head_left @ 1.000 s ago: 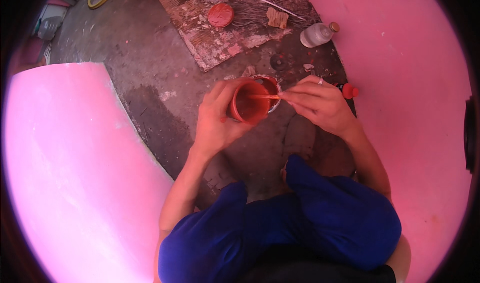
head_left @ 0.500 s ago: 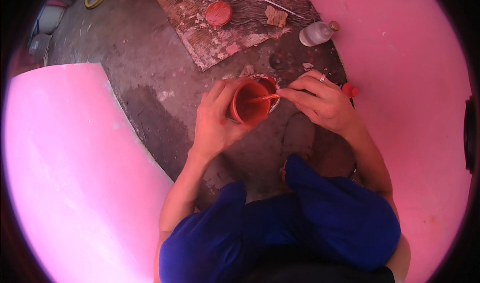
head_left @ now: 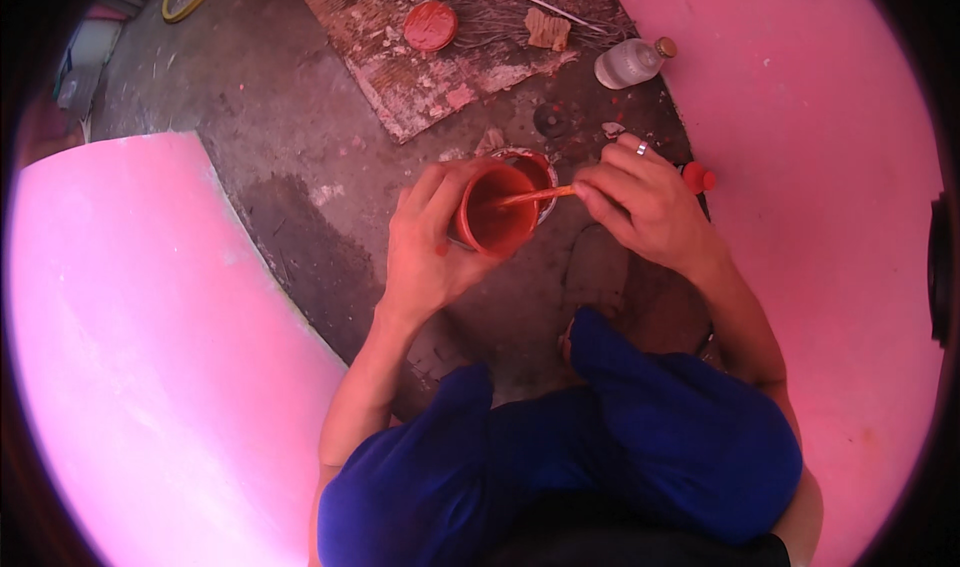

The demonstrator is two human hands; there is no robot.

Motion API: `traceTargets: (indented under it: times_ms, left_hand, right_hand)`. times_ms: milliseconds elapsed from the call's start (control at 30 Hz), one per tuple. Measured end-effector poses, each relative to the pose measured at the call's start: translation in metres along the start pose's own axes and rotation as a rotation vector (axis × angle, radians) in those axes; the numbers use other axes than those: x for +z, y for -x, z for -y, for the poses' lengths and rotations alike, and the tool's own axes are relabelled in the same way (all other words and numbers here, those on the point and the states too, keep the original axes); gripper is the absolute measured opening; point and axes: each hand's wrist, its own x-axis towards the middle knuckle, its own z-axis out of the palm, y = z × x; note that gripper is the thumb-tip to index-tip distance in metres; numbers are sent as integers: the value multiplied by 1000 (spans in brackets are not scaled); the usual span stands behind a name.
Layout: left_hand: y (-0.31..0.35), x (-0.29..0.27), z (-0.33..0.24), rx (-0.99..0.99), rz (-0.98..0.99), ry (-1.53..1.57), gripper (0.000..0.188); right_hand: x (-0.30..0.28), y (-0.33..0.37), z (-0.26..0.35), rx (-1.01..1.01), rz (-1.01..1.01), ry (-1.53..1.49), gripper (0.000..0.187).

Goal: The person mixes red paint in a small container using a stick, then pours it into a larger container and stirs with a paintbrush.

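Observation:
My left hand (head_left: 428,235) is wrapped round the side of a red cup (head_left: 503,235), tilted so that its reddish inside shows. In my right hand (head_left: 640,199), the fingers pinch the end of a thin orange-red stick (head_left: 540,196). Its other end reaches into the cup. Just behind the cup stands an open can (head_left: 545,172) with a red-stained inside and a pale, smeared rim, partly hidden by the cup. A ring shows on one right finger.
A paint-spattered board (head_left: 400,92) lies ahead, bearing a round red lid (head_left: 430,27) and a crumpled tan piece (head_left: 547,31). To its right is a clear bottle (head_left: 628,64). A red-capped item (head_left: 697,178) sits near my right hand. Large pink panels (head_left: 150,297) flank both sides.
My right hand has shifted slightly right, and more of the stick shows outside the cup. The left hand still holds the cup in nearly the same place.

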Motion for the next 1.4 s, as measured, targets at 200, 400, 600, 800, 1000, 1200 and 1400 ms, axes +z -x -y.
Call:
traceTargets:
  times_ms: [200,400,600,800,1000,1200,1400]
  left_hand:
    - [3,-6,11,23,-38,-21,65]
    - [3,-7,13,14,-39,-42,66]
    - [-2,0,2,31,-20,-16,65]
    - [5,-8,13,14,-21,-37,66]
    - [16,-10,27,-71,-45,-19,68]
    - [15,-11,30,-88,-34,12,67]
    - [10,-20,15,-76,-49,-36,61]
  right_hand:
    - [-32,5,-15,126,75,-46,24]
    - [-42,0,-13,171,87,-93,27]
    - [-11,-13,1,109,42,-99,27]
    - [-44,-1,1,323,13,-55,18]
    - [-56,8,-5,420,-24,-209,11]
    - [-34,-7,4,255,15,-293,10]
    - [-40,-14,-11,169,20,-146,12]
